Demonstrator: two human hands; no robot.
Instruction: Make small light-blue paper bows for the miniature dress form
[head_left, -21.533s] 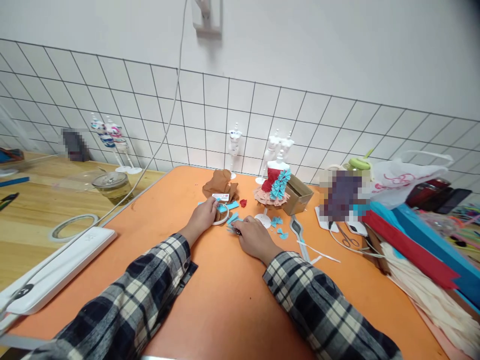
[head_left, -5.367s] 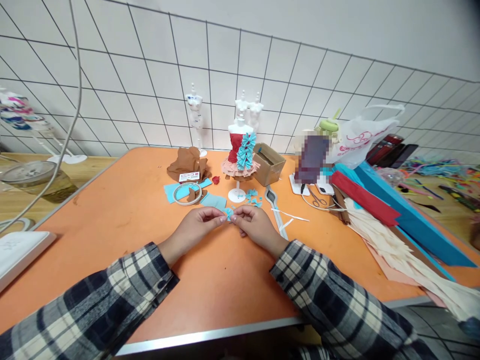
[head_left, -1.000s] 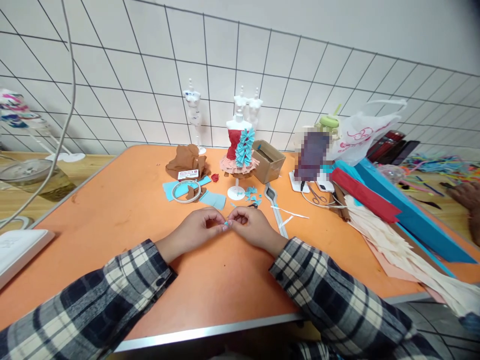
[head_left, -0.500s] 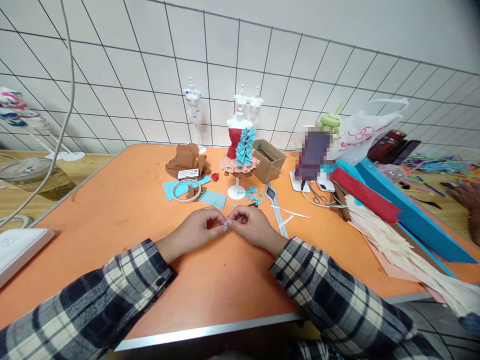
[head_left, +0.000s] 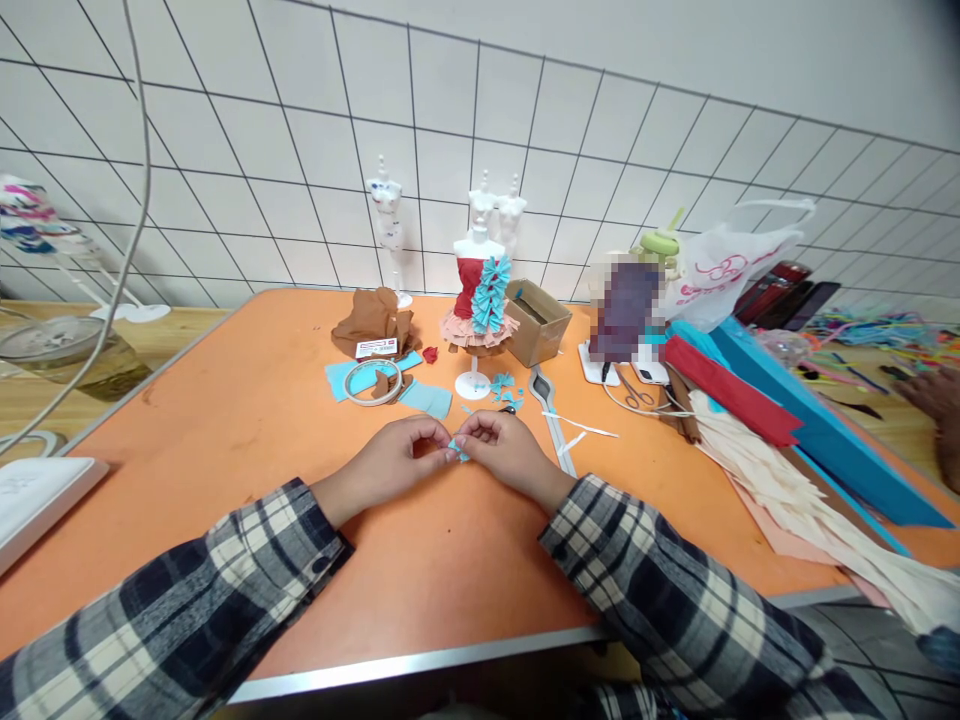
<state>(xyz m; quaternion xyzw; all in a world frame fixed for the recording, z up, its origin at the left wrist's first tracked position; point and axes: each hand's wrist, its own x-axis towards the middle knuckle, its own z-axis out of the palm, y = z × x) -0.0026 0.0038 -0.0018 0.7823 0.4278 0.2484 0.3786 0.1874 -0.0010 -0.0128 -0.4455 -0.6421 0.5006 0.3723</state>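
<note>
My left hand (head_left: pixel 394 462) and my right hand (head_left: pixel 501 455) meet over the middle of the orange table (head_left: pixel 247 400), fingertips pinched together on a tiny piece of blue paper (head_left: pixel 457 449). Both hands are closed on it. Just beyond them stands a small white mannequin (head_left: pixel 477 305) dressed in red with a pink skirt and a column of blue bows. Loose blue paper bits (head_left: pixel 504 386) lie at its base. A roll of tape (head_left: pixel 373 383) rests on blue paper to the left.
Crumpled brown paper (head_left: pixel 375 322), a small cardboard box (head_left: pixel 535 322), bare white mannequins (head_left: pixel 386 225) by the wire grid, scissors (head_left: pixel 636 392), and stacked red, blue and cream paper sheets (head_left: pixel 772 430) on the right. Another person's hand (head_left: pixel 937 400) shows at the far right edge.
My fingers have shifted slightly and more of the blue paper shows between them than half a second ago. Everything else stays where it was.
</note>
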